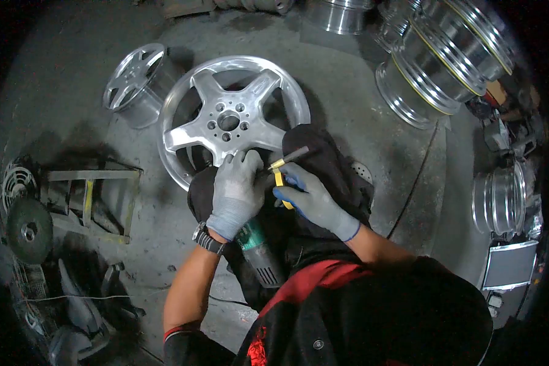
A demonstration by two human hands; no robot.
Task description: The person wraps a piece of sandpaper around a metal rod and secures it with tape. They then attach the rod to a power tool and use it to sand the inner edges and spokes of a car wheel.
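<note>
My gloved left hand (236, 183) is closed around the front of a green and grey handheld power grinder (259, 255), whose body lies between my legs. In my gloved right hand (311, 195) is a small yellow tool (282, 186); its exact kind I cannot tell. Just above that hand, a grey cylindrical piece with a yellow collar (288, 158) sticks out towards the upper right, close to my left fingertips. In front of my knees lies a shiny five-spoke alloy wheel (229, 119), face up, near the fingers of my left hand.
A smaller alloy wheel (137, 85) rests behind it at the left. Stacked polished rims (433, 67) stand at the upper right, with more rims (500, 201) along the right side. A metal frame (91, 201) and a round disc (29, 232) are at the left. A cord (226, 301) crosses the floor.
</note>
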